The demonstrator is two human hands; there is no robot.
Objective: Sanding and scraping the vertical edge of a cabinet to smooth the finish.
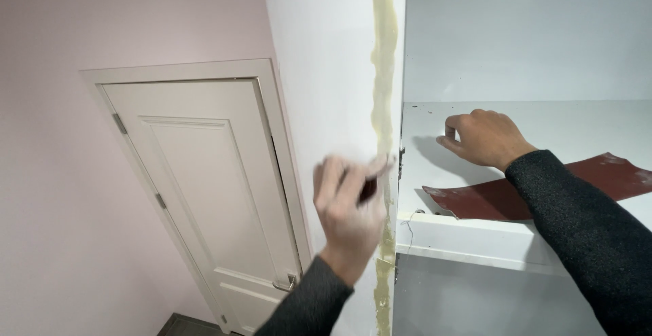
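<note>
Pink wall and cream panelled door (204,200) on the left, a white cabinet side panel (326,71) and shelf (475,234) on the right.

Down the panel's front edge runs a yellowish strip of dried glue (384,50) — the left hand (350,207) is raised against it, fingers pinched together on a small dark piece, probably sandpaper (369,188), pressed to the strip. Motion blur softens this hand. Farther right, the right hand (482,137) rests on the shelf surface, fingers curled together, knuckles up, holding nothing that can be seen. Just near of it — under the dark sleeve (577,220) — lies a reddish-brown sandpaper sheet (611,173), flat on the shelf with its near corner at the shelf's front edge.
</note>
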